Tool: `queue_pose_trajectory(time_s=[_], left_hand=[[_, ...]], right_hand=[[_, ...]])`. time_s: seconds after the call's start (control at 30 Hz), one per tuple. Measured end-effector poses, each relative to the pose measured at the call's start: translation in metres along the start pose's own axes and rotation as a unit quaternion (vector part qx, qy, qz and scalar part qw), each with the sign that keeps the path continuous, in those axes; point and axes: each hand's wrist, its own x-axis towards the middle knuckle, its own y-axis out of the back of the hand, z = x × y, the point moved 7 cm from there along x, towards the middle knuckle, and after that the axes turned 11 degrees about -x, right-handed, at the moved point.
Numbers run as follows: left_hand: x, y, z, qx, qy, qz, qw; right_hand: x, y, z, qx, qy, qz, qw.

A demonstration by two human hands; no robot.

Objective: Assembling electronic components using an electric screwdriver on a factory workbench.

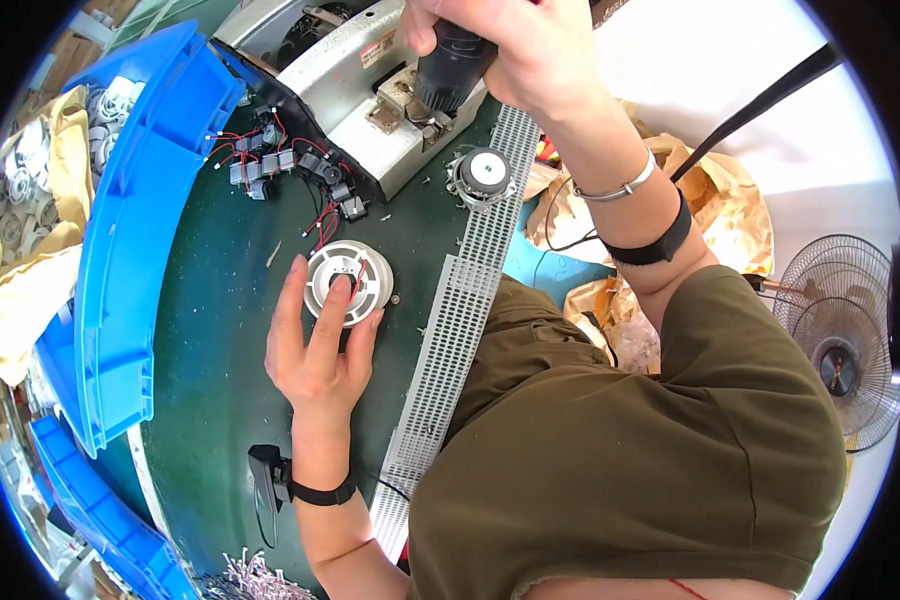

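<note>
My left hand (pixel 320 360) rests with spread fingers on a white round plastic housing (pixel 371 262) on the green bench. One fingertip presses near its centre, where a small grey part with red and black wires sits; the others touch its rim. My right hand (pixel 515 45) is wrapped round a black electric screwdriver (pixel 453 65), nose down over the metal block of a grey machine (pixel 355 95). The screwdriver's tip is hard to make out. Right of the machine stands a second round unit (pixel 483 175) with a white top and metallic body, near the perforated strip.
Small grey motors (pixel 265 160) with red and black wires lie by the machine. Blue bins (pixel 120 270) with white parts line the left side. A perforated white strip (pixel 450 330) edges the bench. A fan (pixel 835 345) and brown paper bags (pixel 730 210) stand at right.
</note>
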Motion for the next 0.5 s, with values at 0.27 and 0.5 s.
queue_pose_trajectory(time_s=[0.27, 0.5], left_hand=[[-0.001, 0.001, 0.001, 0.023, -0.018, 0.008, 1.0], [-0.001, 0.003, -0.001, 0.009, 0.007, 0.015, 1.0]], right_hand=[[-0.005, 0.0, -0.002, -0.003, -0.011, 0.001, 1.0], [-0.011, -0.029, -0.039, 0.266, -0.011, -0.051, 0.963]])
